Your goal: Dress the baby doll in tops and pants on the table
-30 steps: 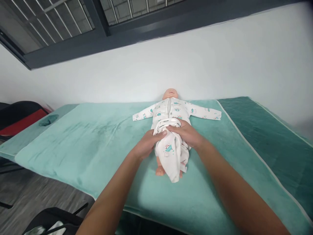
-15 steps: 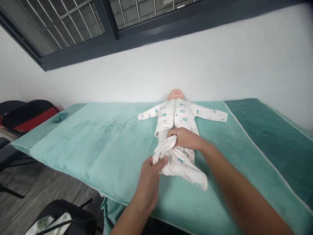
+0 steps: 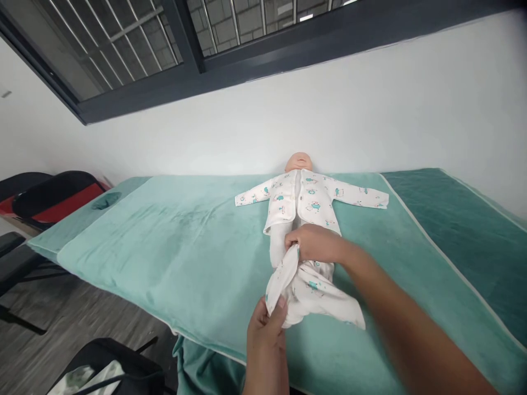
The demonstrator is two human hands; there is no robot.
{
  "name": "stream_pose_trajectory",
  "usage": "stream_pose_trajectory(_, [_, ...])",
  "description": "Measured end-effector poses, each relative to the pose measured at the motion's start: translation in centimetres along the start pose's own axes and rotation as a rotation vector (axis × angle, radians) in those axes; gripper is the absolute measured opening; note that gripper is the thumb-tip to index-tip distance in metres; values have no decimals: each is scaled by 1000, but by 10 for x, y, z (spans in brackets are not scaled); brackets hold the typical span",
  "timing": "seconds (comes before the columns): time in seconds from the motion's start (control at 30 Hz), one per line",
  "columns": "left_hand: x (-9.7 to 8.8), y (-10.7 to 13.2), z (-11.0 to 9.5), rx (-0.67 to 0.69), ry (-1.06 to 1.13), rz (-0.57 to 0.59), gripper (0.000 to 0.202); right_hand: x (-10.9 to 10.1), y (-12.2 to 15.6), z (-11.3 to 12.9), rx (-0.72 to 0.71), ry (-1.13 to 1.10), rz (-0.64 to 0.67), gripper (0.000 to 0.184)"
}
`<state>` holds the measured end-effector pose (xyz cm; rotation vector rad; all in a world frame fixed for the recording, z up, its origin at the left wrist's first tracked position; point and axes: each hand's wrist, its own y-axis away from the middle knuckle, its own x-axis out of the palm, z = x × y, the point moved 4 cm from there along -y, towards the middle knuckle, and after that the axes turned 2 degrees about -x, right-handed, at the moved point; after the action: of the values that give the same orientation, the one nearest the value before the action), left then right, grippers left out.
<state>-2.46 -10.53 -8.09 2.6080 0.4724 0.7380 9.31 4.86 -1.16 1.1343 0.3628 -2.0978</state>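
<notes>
A baby doll [image 3: 299,161] lies on its back on the green bed cover, its head toward the wall. It wears a white printed jacket [image 3: 282,200] with the front parted and both sleeves spread wide. White printed baby trousers [image 3: 319,293] are bunched around its lower legs. My left hand [image 3: 267,321] pinches the near edge of the trousers between thumb and fingers. My right hand [image 3: 315,243] grips the upper edge of the trousers, between the doll's legs. One white leg [image 3: 279,241] shows bare of the trousers; the other is partly hidden behind my right hand.
The green-covered bed [image 3: 164,236] has a face hole [image 3: 106,201] at its left end. Behind it stand a white wall [image 3: 349,104] and a barred window [image 3: 123,49]. Black-and-red chairs [image 3: 61,197] are at the left, and a black chair [image 3: 107,362] holding cloth is at the lower left.
My left hand has moved down and slightly right, drawing the trousers' edge toward me. More of the doll's white leg shows. My right hand has come slightly lower, still gripping the trousers.
</notes>
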Motion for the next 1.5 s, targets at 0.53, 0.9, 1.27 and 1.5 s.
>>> stream_pose_trajectory(0.53, [-37,-24,-36,66,-553,48,39,8,-3,4,52,115,-6,9])
stream_pose_trajectory(0.9, [-18,-25,-47,18,-460,228,37,7,0,0,-16,-42,-4,9])
stream_pose_trajectory(1.27, [-20,-73,-61,249,-609,321,30,3,3,-3,-41,-176,2,23])
stream_pose_trajectory(1.5, [-11,-102,-80,389,-775,249,20,4,2,-1,30,-68,-22,18])
